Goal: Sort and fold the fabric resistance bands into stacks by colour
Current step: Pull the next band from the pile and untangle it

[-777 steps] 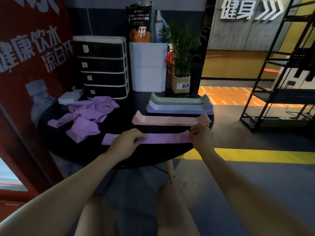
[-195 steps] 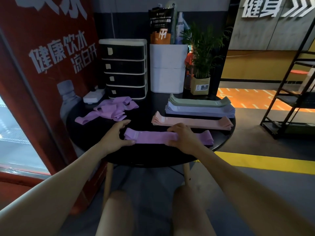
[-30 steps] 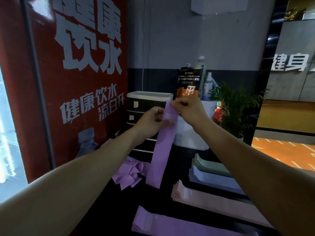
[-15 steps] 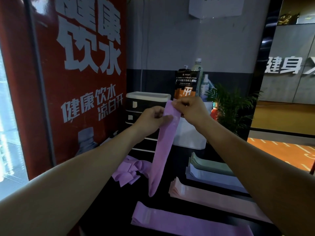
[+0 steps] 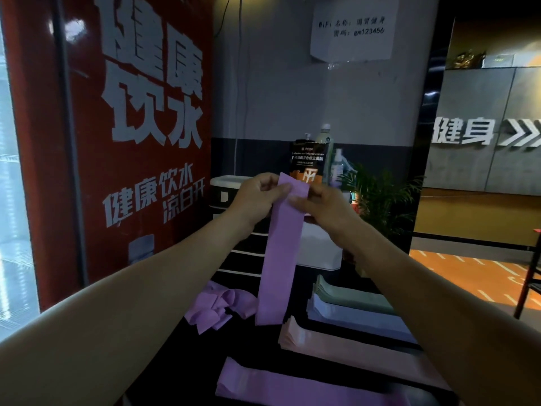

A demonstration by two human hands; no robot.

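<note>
Item: purple band [image 5: 280, 253], held up before us above the dark table [image 5: 181, 356], hanging lengthwise with its lower end just above the tabletop.

Our left hand [image 5: 257, 197] pinches the band's top edge at its 9 o'clock side, fingers curled round the fabric. Our right hand [image 5: 322, 205] pinches the same top end at its 3 o'clock side, thumb on the front face.

On the table, at 7 o'clock of the hanging band: loose purple heap [image 5: 218, 307], unfolded. At 6 o'clock, nearest us: purple stack [image 5: 292, 386], laid flat. At 5 o'clock: pink stack [image 5: 345, 345]; beyond it, lilac stack [image 5: 357, 316]; beyond that, green stack [image 5: 348, 295].

Behind the hands: drawer unit [image 5: 231, 230], white box [image 5: 319, 250], black pouch [image 5: 306, 165], potted plant [image 5: 380, 200]. At 9 o'clock: red panel [image 5: 140, 136] with white lettering.
</note>
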